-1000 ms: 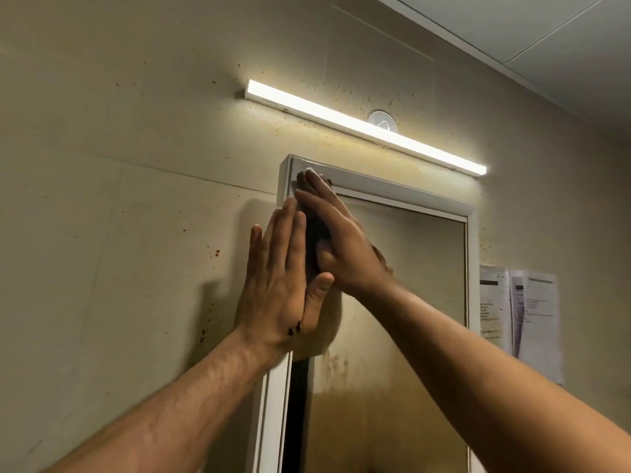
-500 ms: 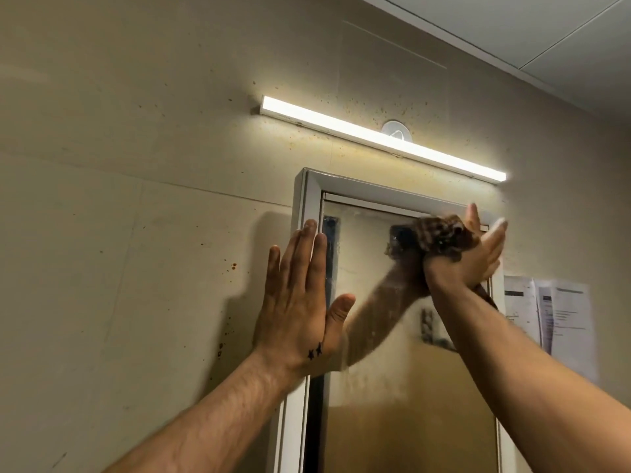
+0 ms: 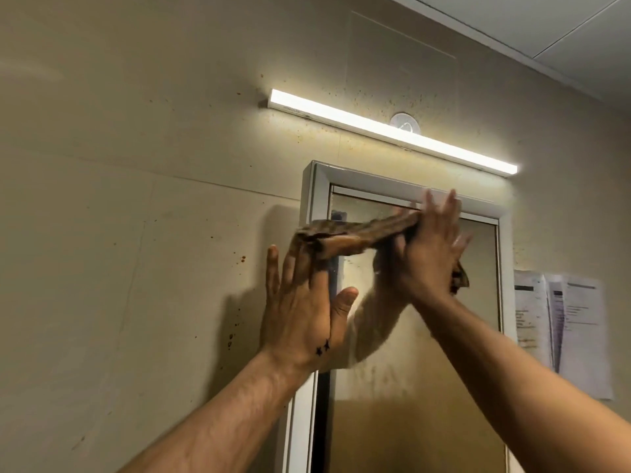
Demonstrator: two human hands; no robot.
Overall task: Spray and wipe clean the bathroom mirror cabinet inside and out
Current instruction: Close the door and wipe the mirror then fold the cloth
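Step in hand is judged to be wiping the top strip of the mirror door. The mirror cabinet (image 3: pixel 375 187) is mounted on the wall (image 3: pixel 136 233) under the light bar (image 3: pixel 392 131). Its glass (image 3: pixel 426 387) is seen hazy and streaked lower down.

A brown cloth (image 3: pixel 358 233) is stretched across the top of the glass. One end is under the right hand (image 3: pixel 430 257) and the other is draped over the fingertips of the left hand (image 3: pixel 300 308).

- **Right hand:** fingers are straight and spread, and the cloth is pressed to the glass by the palm. The hand is blurred, so whether the thumb is hooked into the cloth cannot be told.
- **Left hand:** it is flat with fingers straight and nothing gripped. It is laid on the left side of the frame (image 3: pixel 314 206) and the wall beside it, apparently as a brace.

To be done well:
- The cloth is better bunched under the palm. The loose tail looks to be dragged over the left fingers and probably cleans nothing.
- Even pressure should be applied along the top edge, then overlapping passes worked downward so drips are caught.
- The corners by the frame are likely to be missed unless fingertips are pushed in.
- A dark gap is seen down the left of the door, so the door is best steadied by the left hand.
- The papers (image 3: pixel 563 329) just right of the cabinet are best left dry.

The inside is judged not yet done.
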